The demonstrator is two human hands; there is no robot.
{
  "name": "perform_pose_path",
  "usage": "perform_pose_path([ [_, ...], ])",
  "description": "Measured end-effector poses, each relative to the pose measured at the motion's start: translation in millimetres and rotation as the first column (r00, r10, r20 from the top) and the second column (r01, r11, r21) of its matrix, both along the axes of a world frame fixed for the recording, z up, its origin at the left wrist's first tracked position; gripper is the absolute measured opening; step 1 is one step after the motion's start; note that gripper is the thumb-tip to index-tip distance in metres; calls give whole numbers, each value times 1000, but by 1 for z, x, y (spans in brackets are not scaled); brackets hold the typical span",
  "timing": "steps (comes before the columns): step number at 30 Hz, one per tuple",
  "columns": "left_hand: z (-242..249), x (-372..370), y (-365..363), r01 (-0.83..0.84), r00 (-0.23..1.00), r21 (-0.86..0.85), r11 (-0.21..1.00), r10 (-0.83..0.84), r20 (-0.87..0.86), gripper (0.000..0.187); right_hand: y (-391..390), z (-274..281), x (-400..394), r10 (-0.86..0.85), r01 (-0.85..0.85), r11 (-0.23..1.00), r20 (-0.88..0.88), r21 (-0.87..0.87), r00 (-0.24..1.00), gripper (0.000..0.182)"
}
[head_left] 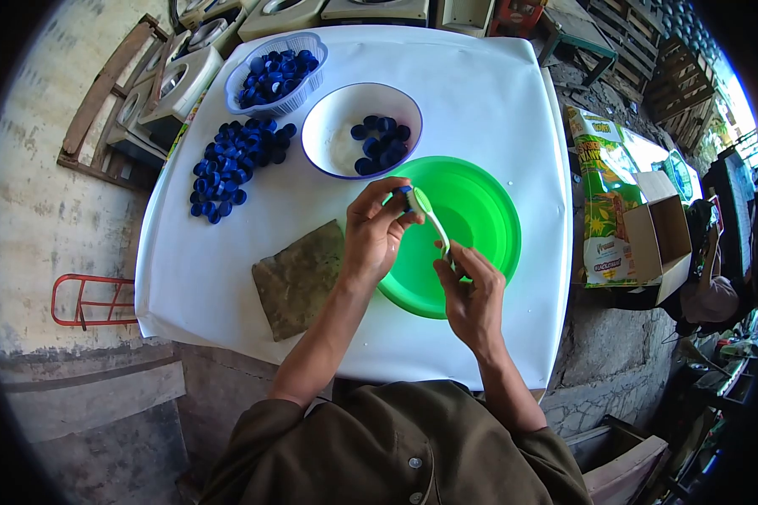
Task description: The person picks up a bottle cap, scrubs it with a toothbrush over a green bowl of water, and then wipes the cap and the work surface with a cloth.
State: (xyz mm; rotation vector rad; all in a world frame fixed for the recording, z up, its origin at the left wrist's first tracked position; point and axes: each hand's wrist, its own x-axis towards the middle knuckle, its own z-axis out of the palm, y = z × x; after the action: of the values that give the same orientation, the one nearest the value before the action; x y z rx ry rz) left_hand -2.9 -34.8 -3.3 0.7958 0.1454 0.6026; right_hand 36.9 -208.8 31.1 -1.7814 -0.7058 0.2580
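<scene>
Dozens of loose blue caps (230, 164) heaped on the white-covered table (480, 93), left side. Next, a pale blue plastic basket (295, 102) near the far edge, just beyond the heap, holding more caps. Nearer the wearer, a brown mottled square slab (295, 278) lies flat beside the left forearm. Then a white bowl (333, 135), blue rim, with some caps grouped toward its right side. Left hand (372, 236): raised, fingertips pinching one blue cap (404, 191) above the left part of the green basin (490, 210). White-and-green brush (434, 220) spans between the hands, head up at that cap; can't confirm bristle contact. Basin sits on the table, just beside the bowl. Right hand (473, 290): fingers curled, gripping the brush handle's near end. Off-table, far right: open cardboard box (643, 240).
</scene>
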Motion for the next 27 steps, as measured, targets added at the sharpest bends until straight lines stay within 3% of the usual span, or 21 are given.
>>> perform_pose_path([
  [11,-7,-1,0,-70,997,-74,995,72,19,20,1,-4,-2,2,-1,1000,-21,19,1000,25],
  [14,-7,-2,-4,-23,1000,-48,999,24,20,21,1,2,2,-18,16,998,-26,-64,1000,24],
  [20,6,0,-5,-96,994,-125,987,102,36,22,1,-1,-2,8,-8,1000,5,23,1000,25],
  [21,-2,1,1,-51,993,-92,994,60,100,21,1,-1,0,0,0,1000,1,-3,1000,25],
  [24,-15,-3,-4,-44,999,19,999,43,13,21,1,2,4,-14,13,999,-12,-47,1000,25],
  [27,-9,-2,-4,-45,999,-12,999,45,-13,24,1,4,1,2,-2,1000,-22,-21,1000,25],
])
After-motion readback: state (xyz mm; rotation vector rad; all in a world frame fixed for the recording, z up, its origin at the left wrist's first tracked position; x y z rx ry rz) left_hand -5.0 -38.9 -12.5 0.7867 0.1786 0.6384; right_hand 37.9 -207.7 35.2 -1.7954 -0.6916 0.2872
